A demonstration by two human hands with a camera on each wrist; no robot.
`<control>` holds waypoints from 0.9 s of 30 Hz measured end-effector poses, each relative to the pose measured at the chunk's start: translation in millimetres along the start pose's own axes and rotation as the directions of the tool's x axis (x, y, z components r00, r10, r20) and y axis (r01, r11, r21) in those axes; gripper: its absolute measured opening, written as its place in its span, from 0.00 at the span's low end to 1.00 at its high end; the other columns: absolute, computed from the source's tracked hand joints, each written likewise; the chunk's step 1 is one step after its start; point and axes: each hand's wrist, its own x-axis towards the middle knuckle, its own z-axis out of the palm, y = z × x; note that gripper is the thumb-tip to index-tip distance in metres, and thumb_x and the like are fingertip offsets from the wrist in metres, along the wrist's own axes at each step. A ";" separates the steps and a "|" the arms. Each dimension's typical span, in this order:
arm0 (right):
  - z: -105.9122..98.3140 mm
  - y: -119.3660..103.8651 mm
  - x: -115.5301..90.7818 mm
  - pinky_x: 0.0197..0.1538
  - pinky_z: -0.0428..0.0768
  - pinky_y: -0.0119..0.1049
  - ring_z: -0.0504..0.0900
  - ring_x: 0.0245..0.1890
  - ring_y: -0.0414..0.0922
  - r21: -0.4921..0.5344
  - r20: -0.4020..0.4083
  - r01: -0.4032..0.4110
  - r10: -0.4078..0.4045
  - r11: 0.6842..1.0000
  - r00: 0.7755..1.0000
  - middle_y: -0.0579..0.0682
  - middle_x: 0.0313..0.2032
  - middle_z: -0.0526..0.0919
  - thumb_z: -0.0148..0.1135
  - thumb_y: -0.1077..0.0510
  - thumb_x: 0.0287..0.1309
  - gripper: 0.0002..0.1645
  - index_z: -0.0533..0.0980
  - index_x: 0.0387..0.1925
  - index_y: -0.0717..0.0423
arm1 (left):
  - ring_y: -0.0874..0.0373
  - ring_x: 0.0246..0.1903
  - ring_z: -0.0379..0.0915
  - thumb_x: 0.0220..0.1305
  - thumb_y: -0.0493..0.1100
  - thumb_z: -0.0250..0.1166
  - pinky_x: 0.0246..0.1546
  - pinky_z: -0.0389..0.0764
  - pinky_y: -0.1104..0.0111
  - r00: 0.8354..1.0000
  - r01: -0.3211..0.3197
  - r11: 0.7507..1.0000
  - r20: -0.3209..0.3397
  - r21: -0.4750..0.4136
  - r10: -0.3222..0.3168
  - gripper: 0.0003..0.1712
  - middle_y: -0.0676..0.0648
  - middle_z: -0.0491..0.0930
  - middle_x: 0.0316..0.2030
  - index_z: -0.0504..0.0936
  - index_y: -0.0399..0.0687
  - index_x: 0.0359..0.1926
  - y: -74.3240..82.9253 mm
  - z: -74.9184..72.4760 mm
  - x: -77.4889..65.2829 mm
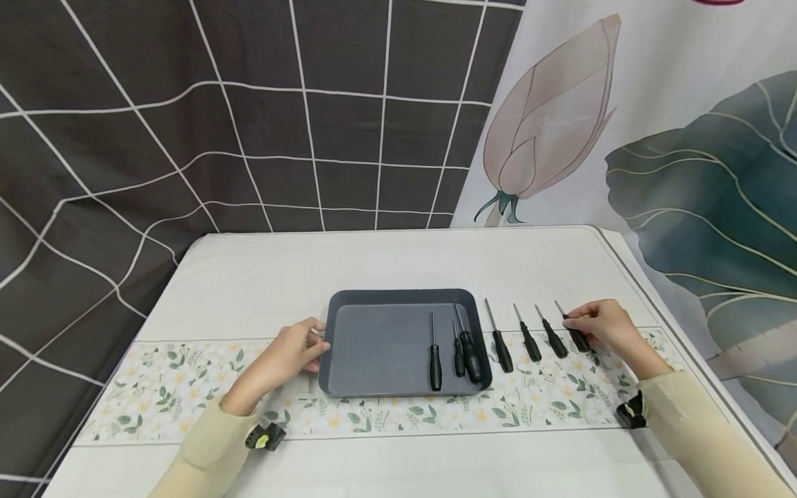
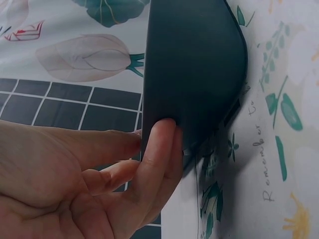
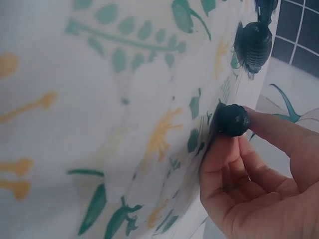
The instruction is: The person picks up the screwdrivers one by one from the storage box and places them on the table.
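My left hand (image 1: 288, 354) holds the left rim of a dark grey rectangular tray (image 1: 380, 346). In the left wrist view, its fingers lie against the outer wall of the tray (image 2: 194, 64). Three black-handled screwdrivers lie in the tray's right part, among them a slim one (image 1: 435, 366) and a thick one (image 1: 470, 356). Right of the tray, my right hand (image 1: 605, 325) pinches the black handle of the rightmost screwdriver (image 1: 580, 340) between thumb and fingers. Its shaft points away from me. In the right wrist view, the end of this screwdriver's handle (image 3: 233, 120) shows close over the cloth.
Between tray and right hand lie three more screwdrivers in a row, a longer one (image 1: 501, 351) and two shorter ones (image 1: 530, 344) (image 1: 554, 342). A floral runner (image 1: 187, 387) crosses the white table (image 1: 280, 270). Behind hang a dark grid curtain (image 1: 349, 131) and a flower-print curtain (image 1: 560, 138).
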 end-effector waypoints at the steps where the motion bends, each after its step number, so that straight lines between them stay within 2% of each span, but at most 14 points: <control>1: -0.3 -0.6 -0.5 0.24 0.84 0.38 0.79 0.23 0.45 0.000 0.005 0.001 -0.001 1.000 1.000 0.49 0.27 0.83 0.68 0.60 0.62 0.20 0.78 0.44 0.76 | 0.58 0.23 0.82 0.69 0.32 0.62 0.26 0.86 0.70 1.000 -0.004 1.000 0.000 0.002 0.004 0.23 0.39 0.83 0.37 0.69 0.23 0.61 -0.3 -0.2 0.2; 5: -1.5 -5.4 -2.4 0.26 0.85 0.39 0.80 0.24 0.46 -0.028 -0.010 0.029 -0.029 0.999 1.000 0.53 0.30 0.83 0.67 0.58 0.62 0.20 0.77 0.45 0.75 | 0.58 0.23 0.82 0.69 0.33 0.62 0.26 0.86 0.69 1.000 -0.016 1.000 0.004 0.010 0.016 0.24 0.39 0.83 0.37 0.69 0.23 0.61 -0.6 -1.3 0.4; 10: -4.9 -16.3 -3.7 0.25 0.84 0.39 0.82 0.23 0.49 -0.118 -0.080 0.113 -0.122 0.987 0.989 0.57 0.30 0.83 0.66 0.58 0.63 0.19 0.77 0.43 0.74 | 0.58 0.22 0.82 0.69 0.34 0.63 0.26 0.86 0.70 1.000 -0.020 1.000 0.010 0.003 0.020 0.24 0.39 0.84 0.37 0.70 0.22 0.60 -0.4 -2.3 0.7; 13: -5.3 -25.0 -5.6 0.25 0.84 0.40 0.82 0.23 0.50 -0.137 -0.092 0.149 -0.163 0.979 0.982 0.56 0.29 0.83 0.67 0.58 0.63 0.19 0.78 0.42 0.74 | 0.58 0.22 0.82 0.69 0.35 0.64 0.26 0.87 0.69 1.000 -0.017 1.000 0.014 -0.013 0.018 0.24 0.40 0.84 0.36 0.70 0.22 0.60 -0.6 -3.2 0.9; 21: 5.7 -44.7 -14.0 0.26 0.87 0.38 0.82 0.24 0.49 -0.058 -0.061 0.190 -0.194 0.980 0.979 0.59 0.30 0.82 0.66 0.59 0.64 0.17 0.77 0.42 0.74 | 0.58 0.25 0.83 0.69 0.37 0.64 0.30 0.87 0.68 0.999 -0.037 0.999 0.021 -0.007 0.037 0.28 0.43 0.84 0.37 0.68 0.22 0.63 2.9 -9.6 0.7; 27: 18.7 -57.5 -21.3 0.28 0.88 0.39 0.83 0.26 0.51 0.023 0.006 0.223 -0.223 0.975 0.975 0.61 0.32 0.82 0.65 0.58 0.66 0.18 0.77 0.44 0.74 | 0.59 0.27 0.83 0.70 0.38 0.64 0.38 0.87 0.59 0.999 -0.046 0.997 -0.017 0.057 0.047 0.29 0.45 0.84 0.36 0.67 0.24 0.64 10.9 -15.4 -0.9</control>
